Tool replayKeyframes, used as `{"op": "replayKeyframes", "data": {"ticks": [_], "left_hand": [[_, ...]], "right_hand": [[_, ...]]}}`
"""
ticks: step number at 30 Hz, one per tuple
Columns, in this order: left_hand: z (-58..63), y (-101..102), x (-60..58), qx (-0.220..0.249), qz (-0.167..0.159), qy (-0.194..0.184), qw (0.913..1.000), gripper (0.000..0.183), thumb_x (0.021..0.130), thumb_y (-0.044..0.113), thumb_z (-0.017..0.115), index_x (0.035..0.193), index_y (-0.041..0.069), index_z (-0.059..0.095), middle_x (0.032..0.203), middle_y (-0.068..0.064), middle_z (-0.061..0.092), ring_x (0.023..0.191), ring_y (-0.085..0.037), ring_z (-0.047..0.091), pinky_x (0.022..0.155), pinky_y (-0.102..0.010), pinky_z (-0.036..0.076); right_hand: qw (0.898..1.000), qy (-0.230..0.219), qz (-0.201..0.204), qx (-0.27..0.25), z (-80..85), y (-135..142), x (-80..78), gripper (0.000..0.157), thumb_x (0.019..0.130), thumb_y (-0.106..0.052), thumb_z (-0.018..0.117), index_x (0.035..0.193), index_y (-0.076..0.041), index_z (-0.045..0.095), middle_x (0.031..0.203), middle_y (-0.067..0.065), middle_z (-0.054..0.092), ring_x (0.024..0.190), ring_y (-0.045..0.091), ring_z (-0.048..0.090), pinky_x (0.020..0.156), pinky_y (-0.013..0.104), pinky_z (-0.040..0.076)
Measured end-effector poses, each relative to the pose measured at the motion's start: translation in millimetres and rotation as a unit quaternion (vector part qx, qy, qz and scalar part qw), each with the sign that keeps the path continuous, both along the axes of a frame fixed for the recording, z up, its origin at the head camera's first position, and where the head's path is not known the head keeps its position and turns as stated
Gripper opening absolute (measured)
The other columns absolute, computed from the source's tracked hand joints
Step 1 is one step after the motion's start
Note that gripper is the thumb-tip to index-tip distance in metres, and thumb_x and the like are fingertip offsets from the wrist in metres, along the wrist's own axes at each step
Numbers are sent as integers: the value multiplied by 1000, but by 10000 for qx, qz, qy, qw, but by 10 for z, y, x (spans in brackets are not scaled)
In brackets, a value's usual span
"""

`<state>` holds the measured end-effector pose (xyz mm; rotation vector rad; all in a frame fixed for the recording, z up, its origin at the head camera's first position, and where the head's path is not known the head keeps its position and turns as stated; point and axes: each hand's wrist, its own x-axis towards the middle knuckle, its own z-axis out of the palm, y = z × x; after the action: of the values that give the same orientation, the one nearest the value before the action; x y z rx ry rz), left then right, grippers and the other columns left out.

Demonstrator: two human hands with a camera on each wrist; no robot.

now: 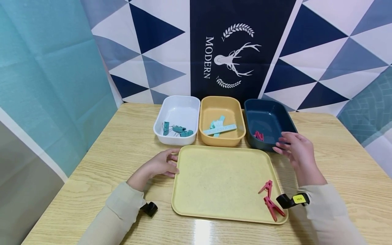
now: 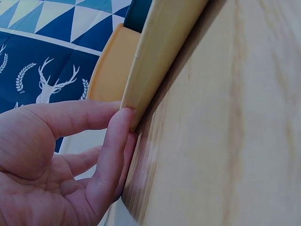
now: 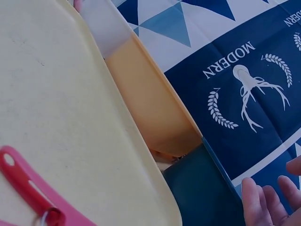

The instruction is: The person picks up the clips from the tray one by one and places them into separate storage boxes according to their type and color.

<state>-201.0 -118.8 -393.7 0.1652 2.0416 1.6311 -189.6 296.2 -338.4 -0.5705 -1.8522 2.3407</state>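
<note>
In the head view my left hand (image 1: 162, 164) is at the left edge of the yellow tray (image 1: 220, 180), gripping its rim between thumb and fingers. The left wrist view shows these fingertips (image 2: 123, 117) against the tray's outer wall. My right hand (image 1: 297, 149) hovers by the front right corner of the navy bin (image 1: 272, 117), its fingers loosely bent and nothing between them. Inside that bin lies a small red clip (image 1: 259, 136). Two red clothespins, an upper clothespin (image 1: 267, 188) and a lower clothespin (image 1: 273, 208), lie on the tray's right side.
Left of the navy bin stand a yellow-orange bin (image 1: 223, 105) with pale teal ruler-like strips (image 1: 219, 128) and a white bin (image 1: 180, 109) with several teal binder clips (image 1: 179, 129). A patterned cloth (image 1: 165, 41) hangs behind the wooden table (image 1: 101, 163).
</note>
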Motion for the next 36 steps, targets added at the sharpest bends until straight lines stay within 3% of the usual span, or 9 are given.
{"op": "replayKeyframes", "data": {"ticks": [5, 9, 13, 20, 26, 32, 36], "left_hand": [[2, -3, 6, 12, -7, 20, 10000, 77, 75, -14, 65, 142, 8, 34, 113, -18, 47, 86, -22, 59, 66, -36, 58], [0, -4, 5, 8, -6, 27, 10000, 77, 75, -14, 65, 142, 8, 34, 113, -17, 47, 86, -22, 59, 66, -36, 58], [-4, -6, 0, 10, -2, 22, 10000, 77, 75, -14, 65, 142, 8, 35, 112, -17, 47, 86, -22, 59, 66, -36, 58], [5, -2, 2, -37, 31, 16, 10000, 77, 75, -14, 66, 142, 9, 35, 112, -17, 46, 85, -22, 57, 66, -36, 58], [10, 1, 12, -22, -1, 27, 10000, 77, 75, -14, 65, 142, 8, 34, 113, -17, 47, 86, -22, 59, 66, -36, 58], [11, 3, 18, -16, -1, 13, 10000, 78, 75, -14, 65, 143, 8, 33, 113, -18, 47, 86, -22, 60, 67, -36, 58], [4, -1, 14, -45, 21, 4, 10000, 78, 75, -14, 66, 143, 9, 34, 113, -17, 47, 87, -22, 59, 67, -36, 58]], "right_hand": [[9984, -201, 119, 510, -139, 68, -56, 36, 86, -36, 65, 111, -12, 57, 96, 3, 55, 72, 13, 62, 65, 31, 57], [9982, -181, 241, 525, -126, 45, -4, 42, 84, -37, 67, 113, -10, 53, 94, 2, 56, 71, 14, 62, 65, 31, 57], [9987, -83, 329, 380, -1, -45, 109, 27, 88, -30, 64, 106, -12, 54, 86, 0, 58, 68, 14, 62, 61, 29, 58], [9983, -91, 462, 354, -6, -47, 178, 13, 89, -27, 64, 95, -16, 62, 84, 1, 59, 67, 16, 62, 64, 32, 58], [9976, -161, 526, 409, -61, -47, 232, 13, 90, -28, 62, 94, -17, 62, 83, 1, 59, 68, 16, 63, 64, 32, 58], [9962, -259, 595, 579, -96, -47, 282, 22, 89, -33, 63, 99, -14, 61, 84, -1, 60, 70, 15, 63, 64, 31, 58], [9959, -157, 700, 544, -121, -38, 317, 16, 90, -30, 62, 95, -15, 64, 82, 0, 60, 70, 15, 63, 64, 31, 58]]}}
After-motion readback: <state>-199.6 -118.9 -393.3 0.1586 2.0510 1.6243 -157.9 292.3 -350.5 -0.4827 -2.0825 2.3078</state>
